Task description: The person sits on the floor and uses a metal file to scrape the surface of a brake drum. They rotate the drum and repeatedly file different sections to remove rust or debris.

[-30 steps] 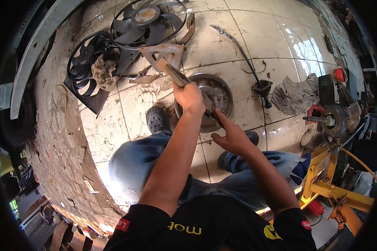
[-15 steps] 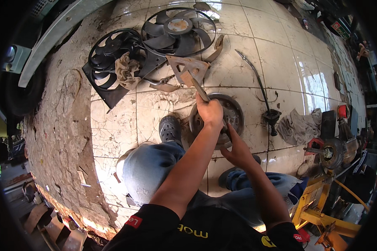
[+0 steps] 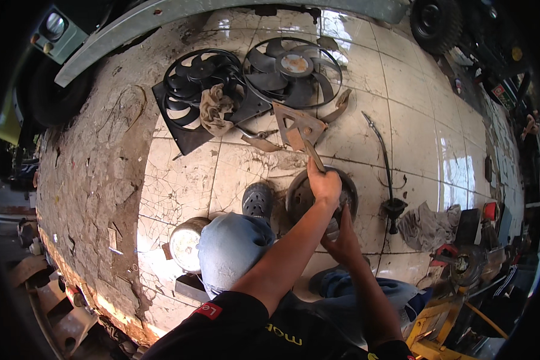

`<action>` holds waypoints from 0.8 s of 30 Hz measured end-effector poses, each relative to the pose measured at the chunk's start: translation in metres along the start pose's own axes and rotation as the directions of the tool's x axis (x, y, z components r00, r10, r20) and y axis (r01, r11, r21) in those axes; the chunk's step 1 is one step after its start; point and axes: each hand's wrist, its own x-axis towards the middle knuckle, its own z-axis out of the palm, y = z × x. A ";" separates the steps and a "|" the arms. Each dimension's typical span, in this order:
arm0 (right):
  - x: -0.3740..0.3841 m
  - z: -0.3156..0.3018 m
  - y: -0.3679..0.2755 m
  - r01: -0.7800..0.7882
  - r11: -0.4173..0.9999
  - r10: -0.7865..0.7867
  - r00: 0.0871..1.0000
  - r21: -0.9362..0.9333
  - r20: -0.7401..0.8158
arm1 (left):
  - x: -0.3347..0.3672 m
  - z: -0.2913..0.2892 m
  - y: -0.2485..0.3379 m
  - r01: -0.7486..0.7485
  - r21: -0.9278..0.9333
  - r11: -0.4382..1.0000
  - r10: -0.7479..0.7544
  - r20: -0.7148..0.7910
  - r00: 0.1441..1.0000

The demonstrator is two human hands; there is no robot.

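Observation:
My left hand (image 3: 325, 185) is closed round a flat, bar-like tool (image 3: 314, 157) with a tan, block-shaped end pointing away from me. It is held above a dark round metal wheel rim (image 3: 295, 207) lying on the floor between my feet. Just nearer, my right hand (image 3: 344, 245) is curled, fingers pointing away, beside a small greyish metal part (image 3: 333, 228) over the rim. Most of that part is hidden by my left forearm and the fingers. A rusty triangular metal bracket (image 3: 306, 127) lies beyond the tool's tip.
Two black radiator fans (image 3: 294, 63) lie farther off, with a crumpled brown rag (image 3: 216, 111) on one. To the right are a gear lever with a black boot (image 3: 393, 207), a grey cloth (image 3: 429, 227) and a yellow metal frame (image 3: 429, 327). A round can (image 3: 186, 247) stands by my left knee.
The view has shifted, so the floor items sit lower and mostly farther right, and the can by my left knee shows more. Both hands stay over the rim, the left still gripping the tool.

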 end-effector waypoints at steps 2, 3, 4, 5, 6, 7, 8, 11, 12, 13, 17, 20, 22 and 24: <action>-0.011 0.003 0.004 -0.014 0.998 0.015 0.999 -0.056 0.028 | -0.005 0.004 -0.004 0.008 -0.047 0.999 -0.007 0.006 1.000; -0.015 0.009 0.007 -0.007 0.996 0.007 1.000 -0.090 0.005 | -0.003 0.007 -0.008 0.012 -0.079 0.997 -0.012 0.005 1.000; -0.017 0.014 0.009 -0.002 0.992 -0.001 1.000 -0.123 -0.018 | 0.000 0.009 -0.011 -0.002 -0.081 0.997 0.002 -0.002 1.000; -0.013 0.021 0.015 0.033 0.982 -0.045 0.997 -0.186 -0.063 | 0.005 0.009 -0.017 -0.021 -0.057 0.998 0.020 -0.020 1.000; -0.008 0.026 0.018 0.049 0.979 -0.071 0.992 -0.200 -0.102 | 0.011 0.011 -0.021 -0.044 -0.032 0.999 0.043 -0.034 0.998; -0.007 0.032 0.021 0.066 0.975 -0.097 0.985 -0.213 -0.140 | 0.013 0.010 -0.026 -0.071 0.022 0.997 0.073 -0.068 0.995; -0.005 0.034 0.023 0.084 0.970 -0.127 0.976 -0.230 -0.179 | 0.014 0.012 -0.029 -0.099 0.072 0.993 0.106 -0.100 0.989; 0.005 0.009 0.025 0.037 0.997 -0.048 0.982 -0.066 -0.180 | 0.011 0.022 -0.023 -0.151 0.076 0.986 0.154 -0.035 0.988; 0.005 0.004 0.024 0.013 1.000 -0.012 0.990 0.009 -0.142 | 0.014 0.016 -0.024 -0.146 0.136 0.980 0.148 -0.007 0.989; 0.007 0.000 0.022 0.017 0.999 -0.023 0.982 -0.038 -0.186 | 0.019 0.013 -0.025 -0.145 0.190 0.971 0.144 0.020 0.989; 0.008 0.016 0.028 -0.054 0.989 0.010 0.954 -0.140 -0.300 | 0.000 0.006 0.021 0.037 0.563 0.826 -0.097 0.076 0.992; 0.010 0.021 0.026 -0.097 0.973 0.035 0.959 -0.211 -0.282 | 0.005 -0.020 0.031 -0.234 0.776 0.586 0.126 0.198 0.972; 0.010 0.020 0.025 -0.082 0.962 0.002 0.956 -0.261 -0.294 | 0.008 -0.030 0.042 -0.454 0.809 0.373 0.183 0.416 0.891; 0.009 0.014 0.032 -0.038 0.947 -0.064 0.950 -0.319 -0.305 | 0.020 -0.035 0.054 -0.678 0.713 0.180 0.049 0.682 0.730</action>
